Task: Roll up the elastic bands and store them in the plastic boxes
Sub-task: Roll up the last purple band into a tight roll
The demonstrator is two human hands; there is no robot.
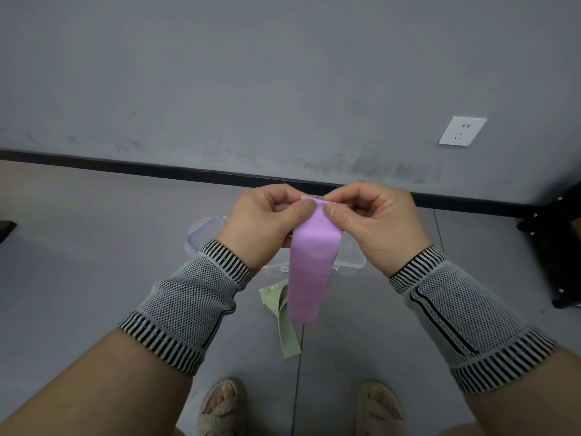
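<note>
Grey floor below carries a clear plastic box [352,259] and a loose green band [283,313]. Left hand [261,225] and right hand [374,221] pinch the purple band's [311,262] top edge; rolling looks barely begun, nothing visibly stored.

Your left hand [267,221] and right hand [374,221] pinch the top edge of the purple band [311,265], which hangs toward 6 o'clock. Below it on the floor [94,247] lie a green band [284,319] and a clear box [352,256], its lid [201,234] at 9 o'clock.
</note>
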